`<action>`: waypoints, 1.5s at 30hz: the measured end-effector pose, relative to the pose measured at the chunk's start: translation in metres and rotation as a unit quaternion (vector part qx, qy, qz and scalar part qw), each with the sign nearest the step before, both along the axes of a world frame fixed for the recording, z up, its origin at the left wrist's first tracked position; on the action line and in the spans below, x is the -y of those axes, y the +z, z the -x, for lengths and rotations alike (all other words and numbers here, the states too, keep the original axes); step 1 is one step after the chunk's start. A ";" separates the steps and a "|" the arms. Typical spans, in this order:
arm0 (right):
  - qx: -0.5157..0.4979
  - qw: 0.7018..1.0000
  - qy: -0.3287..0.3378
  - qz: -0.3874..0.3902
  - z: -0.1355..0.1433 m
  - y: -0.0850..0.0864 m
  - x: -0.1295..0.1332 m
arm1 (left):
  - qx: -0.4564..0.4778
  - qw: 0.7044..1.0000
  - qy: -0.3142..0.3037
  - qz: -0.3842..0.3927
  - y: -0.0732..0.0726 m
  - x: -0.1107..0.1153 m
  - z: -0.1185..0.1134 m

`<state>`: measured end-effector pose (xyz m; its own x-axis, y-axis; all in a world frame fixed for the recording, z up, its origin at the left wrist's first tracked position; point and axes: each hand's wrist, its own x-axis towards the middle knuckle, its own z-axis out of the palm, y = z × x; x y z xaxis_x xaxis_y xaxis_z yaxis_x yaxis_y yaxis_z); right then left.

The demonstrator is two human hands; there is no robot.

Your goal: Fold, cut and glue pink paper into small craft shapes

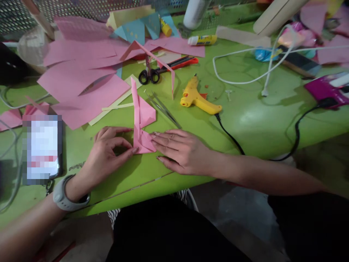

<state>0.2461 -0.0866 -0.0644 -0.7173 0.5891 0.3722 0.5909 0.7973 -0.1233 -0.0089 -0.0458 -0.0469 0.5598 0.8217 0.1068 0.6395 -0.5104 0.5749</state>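
A folded pink paper piece [145, 114] lies on the green table near its front edge, with a long narrow strip along its left side and pointed flaps to the right. My left hand [109, 151], with a watch on the wrist, pinches the lower left edge of the paper between thumb and fingers. On the other side, my right hand [181, 151] lies flat with its fingers spread, its fingertips touching the lower right flap. Metal tweezers [166, 112] rest just behind the right hand.
Behind are pink sheets [89, 83], black-handled scissors [149, 74] and a glue stick [202, 40]. A yellow glue gun [200, 97] with a black cord lies right of centre. A phone [43, 149] is at the left, a white cable [240, 83] at the right.
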 end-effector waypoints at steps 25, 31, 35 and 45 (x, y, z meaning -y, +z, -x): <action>0.053 0.985 -0.136 0.097 -0.001 -0.004 -0.026 | 0.017 1.000 0.006 0.007 0.002 0.001 0.002; 0.052 0.983 -0.136 0.116 0.000 -0.005 -0.024 | 0.020 1.000 -0.002 0.013 0.004 0.001 0.002; 0.044 0.982 -0.135 0.122 0.000 -0.005 -0.025 | 0.024 1.000 -0.009 0.012 0.003 0.001 0.005; 0.038 0.983 -0.135 0.122 0.002 -0.007 -0.026 | 0.028 0.999 -0.034 0.026 -0.002 -0.003 0.008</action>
<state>0.2444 -0.0608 -0.0713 -0.5431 0.8268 0.1468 0.7917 0.5624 -0.2385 -0.0164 -0.0426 -0.0487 0.6085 0.7875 0.0978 0.5711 -0.5201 0.6350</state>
